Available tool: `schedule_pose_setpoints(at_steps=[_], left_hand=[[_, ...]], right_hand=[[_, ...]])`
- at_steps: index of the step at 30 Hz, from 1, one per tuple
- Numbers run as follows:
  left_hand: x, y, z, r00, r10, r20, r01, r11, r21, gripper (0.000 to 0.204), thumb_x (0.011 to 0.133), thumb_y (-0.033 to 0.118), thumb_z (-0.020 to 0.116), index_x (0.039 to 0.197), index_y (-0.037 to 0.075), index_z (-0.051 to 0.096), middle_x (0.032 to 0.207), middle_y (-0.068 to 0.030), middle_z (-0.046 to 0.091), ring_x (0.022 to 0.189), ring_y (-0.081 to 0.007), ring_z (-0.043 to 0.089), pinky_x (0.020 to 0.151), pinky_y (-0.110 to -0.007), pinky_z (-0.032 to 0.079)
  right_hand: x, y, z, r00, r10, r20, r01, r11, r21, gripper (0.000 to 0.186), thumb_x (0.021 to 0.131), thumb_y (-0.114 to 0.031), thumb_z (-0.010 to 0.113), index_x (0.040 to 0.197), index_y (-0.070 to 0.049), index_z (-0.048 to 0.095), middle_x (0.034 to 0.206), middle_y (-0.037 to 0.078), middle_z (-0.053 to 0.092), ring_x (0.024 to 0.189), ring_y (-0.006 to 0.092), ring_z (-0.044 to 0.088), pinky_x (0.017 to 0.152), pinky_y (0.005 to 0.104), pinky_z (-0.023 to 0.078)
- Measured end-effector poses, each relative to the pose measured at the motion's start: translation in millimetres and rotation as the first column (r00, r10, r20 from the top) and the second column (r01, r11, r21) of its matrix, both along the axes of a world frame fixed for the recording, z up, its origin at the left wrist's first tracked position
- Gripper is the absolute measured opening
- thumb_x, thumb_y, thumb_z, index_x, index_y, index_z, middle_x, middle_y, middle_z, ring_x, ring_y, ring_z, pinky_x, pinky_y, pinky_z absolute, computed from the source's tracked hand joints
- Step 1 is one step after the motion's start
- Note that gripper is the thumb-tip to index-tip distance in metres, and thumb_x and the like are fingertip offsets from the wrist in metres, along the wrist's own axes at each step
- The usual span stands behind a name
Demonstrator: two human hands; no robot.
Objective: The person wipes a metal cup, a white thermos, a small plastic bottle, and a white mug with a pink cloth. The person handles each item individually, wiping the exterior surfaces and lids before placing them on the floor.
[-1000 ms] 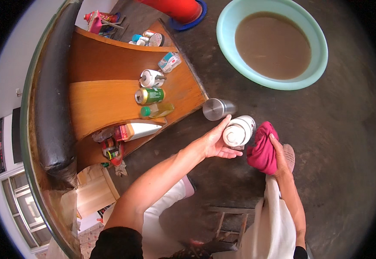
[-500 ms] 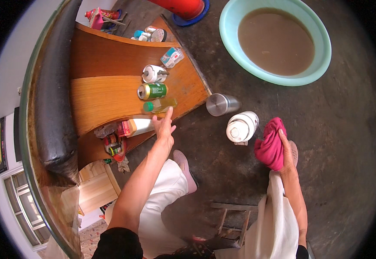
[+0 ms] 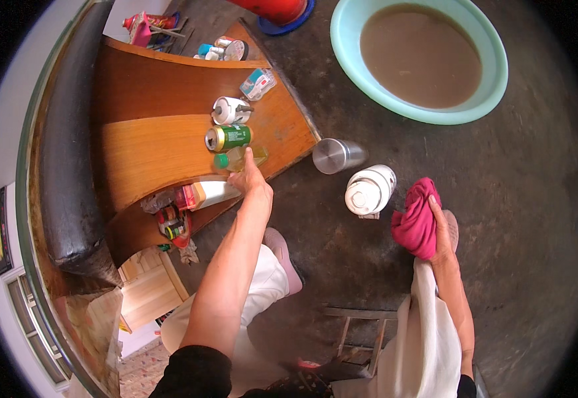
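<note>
My left hand reaches to the shelf and closes round the body of a small clear bottle with a green cap and yellowish liquid. The bottle lies on its side on the wood; part of it is hidden by the hand, with one digit lying over it. My right hand grips a bunched crimson cloth near my right knee. Beside the bottle are a green and gold can and a white lidded mug. A carton with a red end stands just below my left hand.
On the dark floor stand a steel cylinder and a white bottle. A mint-green basin of murky brown water is farther off. The wooden shelf also bears a blue and white box. A black padded roll runs along the left.
My left hand has moved up and onto the green-capped bottle, its spread fingers closing in. My right hand still holds the cloth in the same place. The view has shifted slightly.
</note>
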State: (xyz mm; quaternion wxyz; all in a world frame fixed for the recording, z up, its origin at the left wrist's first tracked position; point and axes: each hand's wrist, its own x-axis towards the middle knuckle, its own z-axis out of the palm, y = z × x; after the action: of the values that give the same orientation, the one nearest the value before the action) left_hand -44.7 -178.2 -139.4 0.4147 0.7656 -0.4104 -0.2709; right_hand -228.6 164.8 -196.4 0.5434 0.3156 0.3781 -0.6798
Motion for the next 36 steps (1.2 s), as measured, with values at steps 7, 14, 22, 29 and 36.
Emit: schedule_pose_setpoints(at_steps=[7,14,22,29,36], left_hand=[[12,6,2,0.964,-0.257,-0.067,0.254,0.966,-0.049,0.045,0.080,0.033,0.083,0.105,-0.001,0.067,0.114,-0.0110,0.068,0.101,-0.0206,0.063,0.092,-0.034,0.047],[23,18,29,0.876,-0.326,-0.354,0.384,0.917,0.105,0.053,0.085,0.045,0.076,0.117,0.006,0.061,0.110,-0.0023,0.061,0.109,-0.0216,0.058,0.103,-0.038,0.041],[17,70,102,0.546,-0.605,-0.579,0.778,0.622,0.084,0.057,0.095,0.037,0.066,0.139,0.008,0.045,0.140,-0.0073,0.052,0.131,-0.0217,0.049,0.114,-0.040,0.036],[17,97,144,0.366,-0.568,-0.737,0.894,0.433,0.111,0.082,0.079,0.033,0.081,0.145,0.007,0.039,0.142,-0.0060,0.049,0.135,-0.0223,0.044,0.118,-0.040,0.030],[23,120,172,0.379,-0.535,-0.755,0.920,0.306,0.245,0.097,0.070,0.031,0.087,0.147,0.006,0.034,0.141,-0.0090,0.048,0.135,-0.0253,0.043,0.118,-0.041,0.030]], right_hand=[[1,1,-3,0.999,-0.038,0.037,0.039,0.999,-0.034,0.046,0.093,-0.036,0.069,0.124,-0.004,0.060,0.113,0.009,0.070,0.099,0.0209,0.068,0.091,0.0364,0.056],[2,9,-2,0.998,-0.053,-0.040,0.053,0.999,-0.014,0.046,0.092,-0.036,0.070,0.123,-0.004,0.059,0.114,0.010,0.069,0.100,0.0221,0.068,0.092,0.0384,0.056],[-14,10,3,0.978,-0.192,0.088,0.209,0.939,-0.274,0.048,0.095,-0.038,0.064,0.130,-0.006,0.055,0.121,0.011,0.065,0.113,0.0237,0.062,0.101,0.0416,0.051],[-33,11,41,0.980,-0.196,0.010,0.189,0.927,-0.325,0.048,0.096,-0.032,0.062,0.133,-0.002,0.053,0.125,0.013,0.065,0.112,0.0256,0.065,0.103,0.0408,0.050],[-40,-9,96,0.988,-0.129,-0.082,0.089,0.922,-0.377,0.049,0.096,-0.030,0.062,0.134,0.000,0.052,0.125,0.014,0.065,0.110,0.0232,0.065,0.102,0.0380,0.050]])
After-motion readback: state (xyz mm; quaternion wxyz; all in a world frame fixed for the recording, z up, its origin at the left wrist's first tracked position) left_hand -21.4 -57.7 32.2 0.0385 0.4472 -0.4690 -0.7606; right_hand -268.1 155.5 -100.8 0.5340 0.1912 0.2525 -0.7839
